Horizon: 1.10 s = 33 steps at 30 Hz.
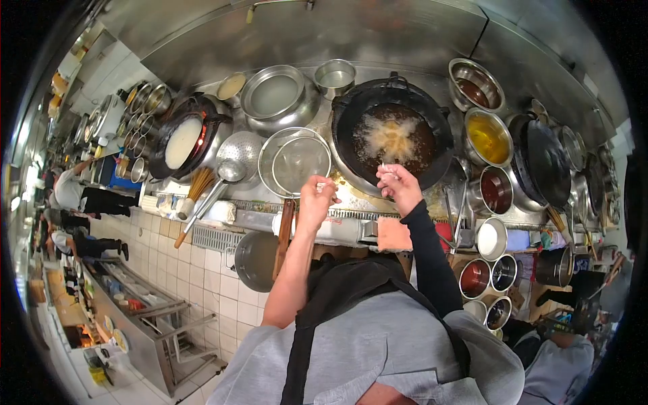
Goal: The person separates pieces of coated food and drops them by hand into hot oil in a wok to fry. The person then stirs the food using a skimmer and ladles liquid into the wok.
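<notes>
My right hand [398,183], below a dark sleeve, is raised at the near edge of a black wok [345,125]. Its fingers are pinched together around something small and whitish that I cannot make out. Pale food [390,138] bubbles and froths in the wok's dark oil. To the left, my left hand [317,199] hovers near the lower rim of a round wire strainer [305,156] with a wooden handle [285,236]. Its fingers are curled inward; what they hold, if anything, is hidden.
A ladle [231,171] lies on a perforated skimmer [243,148] to the left, beside a bamboo brush [200,182]. Further left, flames show around a wok of whitish liquid [183,143]. Right are bowls of yellow oil [489,138] and sauce [496,190]. Co-workers [88,192] stand far left.
</notes>
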Motion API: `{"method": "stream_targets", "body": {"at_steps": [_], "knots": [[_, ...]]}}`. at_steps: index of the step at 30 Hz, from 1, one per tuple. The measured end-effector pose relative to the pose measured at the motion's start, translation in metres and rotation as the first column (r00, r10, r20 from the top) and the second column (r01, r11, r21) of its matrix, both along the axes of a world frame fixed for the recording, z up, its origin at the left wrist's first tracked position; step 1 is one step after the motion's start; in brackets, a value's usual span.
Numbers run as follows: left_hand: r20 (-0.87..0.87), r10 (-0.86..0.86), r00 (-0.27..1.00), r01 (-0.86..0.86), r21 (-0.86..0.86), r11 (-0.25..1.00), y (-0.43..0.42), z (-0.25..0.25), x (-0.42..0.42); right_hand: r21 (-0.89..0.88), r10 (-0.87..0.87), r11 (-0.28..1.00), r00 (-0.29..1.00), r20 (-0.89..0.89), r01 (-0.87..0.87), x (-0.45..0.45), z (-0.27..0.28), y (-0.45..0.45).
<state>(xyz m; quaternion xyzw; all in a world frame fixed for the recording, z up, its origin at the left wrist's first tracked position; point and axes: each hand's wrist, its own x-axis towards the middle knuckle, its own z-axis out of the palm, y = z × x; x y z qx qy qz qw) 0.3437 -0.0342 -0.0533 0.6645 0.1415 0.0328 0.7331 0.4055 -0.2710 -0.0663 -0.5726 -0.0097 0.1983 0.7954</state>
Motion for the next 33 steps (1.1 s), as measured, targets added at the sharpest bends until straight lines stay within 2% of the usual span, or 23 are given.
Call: {"method": "stream_targets", "body": {"at_steps": [2,3,5,9,12,16,17,20,21,24,26,28,29,30,31,32,33], "knots": [[-0.029,0.013,1.000,-0.018,-0.176,0.984,0.002,-0.002,0.002,0.275,-0.060,0.956,0.985,-0.161,0.103,-0.002,0.016,-0.002],[-0.066,0.011,0.998,-0.024,-0.203,0.979,-0.002,0.007,0.000,0.389,-0.022,0.918,0.988,-0.153,0.080,0.000,0.015,-0.006],[-0.106,0.008,0.994,-0.038,-0.282,0.959,-0.005,0.007,-0.003,0.479,-0.031,0.872,0.987,-0.155,0.103,-0.002,0.011,-0.009],[-0.152,-0.001,0.988,-0.059,-0.389,0.919,-0.002,-0.005,-0.001,0.593,-0.021,0.795,0.983,-0.181,0.126,-0.006,0.042,-0.005],[-0.125,-0.042,0.991,-0.031,-0.530,0.847,-0.001,-0.009,0.001,0.392,-0.079,0.916,0.996,-0.030,0.085,0.002,0.029,-0.005],[-0.153,-0.028,0.988,-0.060,-0.540,0.839,-0.004,-0.008,0.003,0.186,-0.047,0.981,0.999,-0.018,0.050,0.008,0.001,0.000],[-0.153,-0.021,0.988,-0.067,-0.548,0.834,-0.004,-0.008,0.003,0.056,-0.067,0.996,0.997,-0.033,0.069,0.011,-0.019,0.003],[-0.184,0.032,0.982,-0.146,-0.652,0.744,0.005,-0.016,0.005,0.033,-0.184,0.982,0.981,-0.063,0.186,0.009,-0.053,0.009],[-0.203,0.055,0.978,-0.184,-0.694,0.696,0.011,-0.023,0.006,0.043,-0.164,0.985,0.979,-0.117,0.170,0.014,-0.068,0.001],[-0.302,0.107,0.947,-0.312,-0.796,0.519,0.031,-0.051,0.005,0.192,-0.121,0.974,0.993,-0.004,0.119,0.017,-0.048,-0.005],[-0.233,0.054,0.971,-0.229,-0.839,0.493,0.035,-0.047,0.000,0.172,-0.055,0.982,0.994,-0.092,0.070,0.031,-0.034,-0.019],[-0.171,0.005,0.985,-0.152,-0.864,0.480,0.031,-0.022,-0.007,-0.119,-0.041,0.992,0.999,-0.007,0.040,0.053,-0.033,-0.028],[-0.145,-0.015,0.989,-0.115,-0.841,0.528,0.031,-0.023,-0.009,-0.339,-0.055,0.939,0.998,0.016,0.057,0.075,-0.047,-0.030],[-0.120,-0.037,0.992,-0.078,-0.815,0.575,0.030,-0.023,-0.010,-0.480,-0.051,0.872,0.993,0.109,0.097,0.103,-0.078,-0.037],[-0.095,-0.060,0.994,-0.038,-0.784,0.619,0.029,-0.024,-0.011,-0.764,0.024,0.619,0.968,0.251,0.183,0.119,-0.076,-0.038],[-0.101,-0.072,0.992,-0.027,-0.742,0.669,0.027,-0.022,-0.011,-0.875,0.090,0.413,0.945,0.315,0.253,0.137,-0.079,-0.039],[-0.110,-0.084,0.990,-0.016,-0.697,0.717,0.025,-0.018,-0.013,-0.903,0.115,0.327,0.937,0.330,0.278,0.157,-0.090,-0.042]]}}
